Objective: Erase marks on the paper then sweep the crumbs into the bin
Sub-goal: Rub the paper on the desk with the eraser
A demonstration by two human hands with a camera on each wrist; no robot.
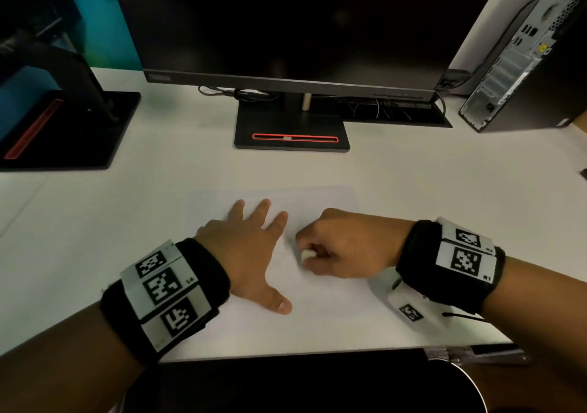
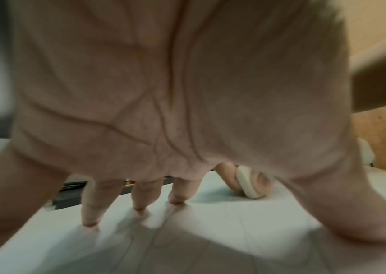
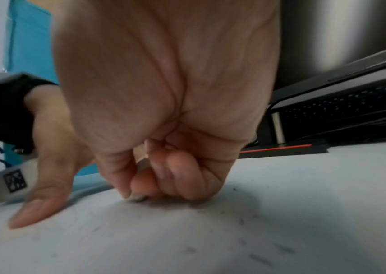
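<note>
White paper [image 1: 320, 314] lies flat on the pale tabletop [image 1: 444, 190], its long axis running away from the person toward the monitor stand [image 1: 292, 126], near edge close to the tabletop's front rim. The left hand [image 1: 251, 253] rests on the sheet's left part with fingers straight and spread, tips pressing down (the left wrist view shows three fingertips [image 2: 138, 207] touching the sheet), thumb stretched toward the person. Just right of it, the right hand [image 1: 343, 247] is curled with its grip clamped on a small white eraser [image 1: 307, 254], pinched between thumb and fingers; the eraser's lower end touches the paper and, in the left wrist view, its long axis stands tilted, leaning away from the left hand at the top. Dark eraser crumbs [image 3: 241, 220] lie scattered on the sheet beside the right hand. Behind the paper stands a dark monitor [image 1: 286, 25], a second stand [image 1: 63, 126] sits at the far left, and a computer tower [image 1: 524, 57] stands at the far right, all well apart from the sheet. A round dark container with a pale rim [image 1: 476, 387] shows below the tabletop's front edge, at the person's right.
</note>
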